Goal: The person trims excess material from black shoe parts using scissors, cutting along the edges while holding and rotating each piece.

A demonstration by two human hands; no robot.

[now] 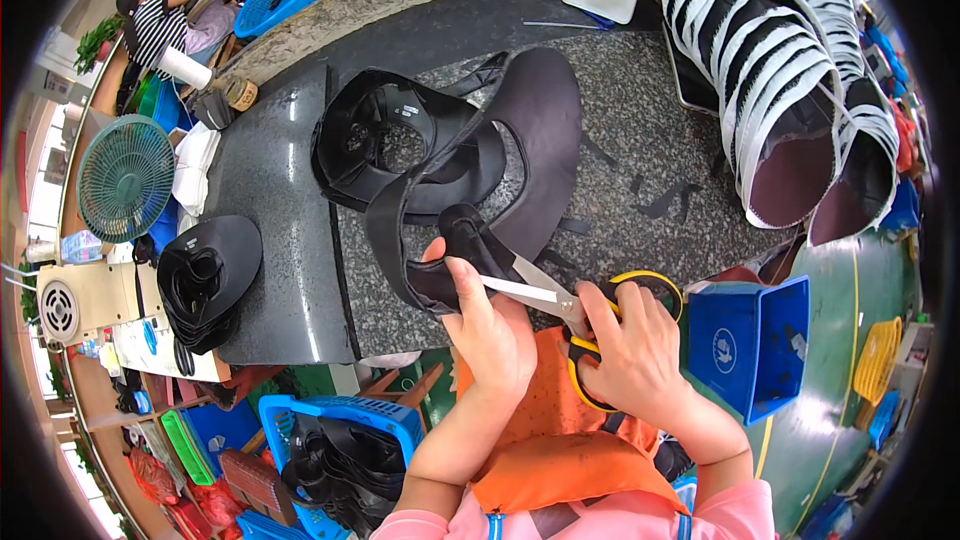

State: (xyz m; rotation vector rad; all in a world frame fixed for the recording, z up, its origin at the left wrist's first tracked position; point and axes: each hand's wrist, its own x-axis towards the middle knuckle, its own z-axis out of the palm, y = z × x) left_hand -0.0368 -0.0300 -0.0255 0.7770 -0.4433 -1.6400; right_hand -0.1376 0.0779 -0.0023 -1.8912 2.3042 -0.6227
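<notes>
My left hand [492,335] is closed on the near edge of a curved black leather shoe upper piece [548,115], thumb in front and fingers partly hidden behind it. Scissors [560,304] with yellow-and-black handles sit in my right hand [635,348], fingers through the loops. Their blades are spread, and the tips reach the leather close to my left thumb. Whether the blades touch the leather I cannot tell. Just beyond lies a stack of similar black leather pieces [345,135], partly covered by the held one.
Dark scraps [668,200] lie on the speckled stone worktop [620,80]. Rows of white-edged pieces [750,60] stand at right, above a blue bin [745,345]. More black pieces [208,275] sit left; a blue basket [340,410] holds others. A person [165,25] sits far left, past a green fan [125,178].
</notes>
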